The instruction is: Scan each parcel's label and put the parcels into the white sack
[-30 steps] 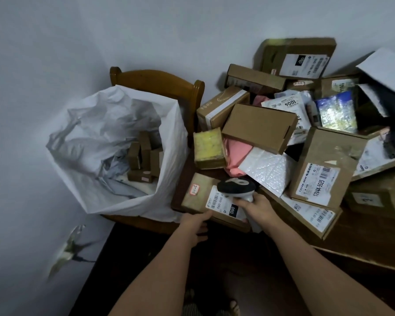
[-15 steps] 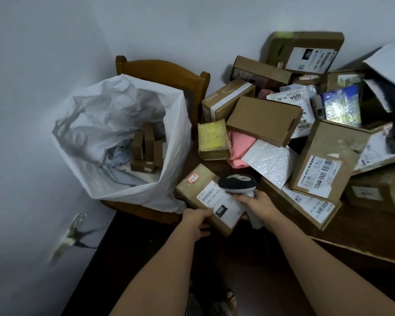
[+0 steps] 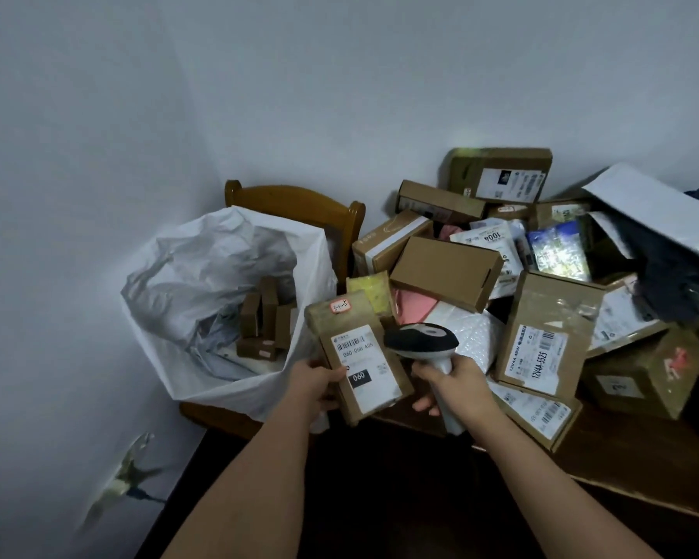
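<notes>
My left hand (image 3: 317, 383) grips a flat brown parcel (image 3: 354, 349) by its lower left edge and holds it tilted up off the table, its white "060" label facing me. My right hand (image 3: 459, 383) is closed around the grip of a black and white barcode scanner (image 3: 420, 340), whose head sits just right of the label. The white sack (image 3: 227, 312) stands open on a wooden chair at the left, with several small brown boxes (image 3: 265, 320) inside. A heap of cardboard parcels (image 3: 545, 328) covers the table at the right.
The wooden chair (image 3: 299, 199) back rises behind the sack, against the wall corner. The dark table edge (image 3: 622, 494) runs along the lower right. Among the heap lie a pink soft bag (image 3: 414, 308), a white bubble mailer (image 3: 475, 336) and a large white envelope (image 3: 654, 203).
My left hand has taken the "060" parcel and lifted it off the table, tilting it upright toward the sack. The scanner stayed beside its label. The camera view shifted upward.
</notes>
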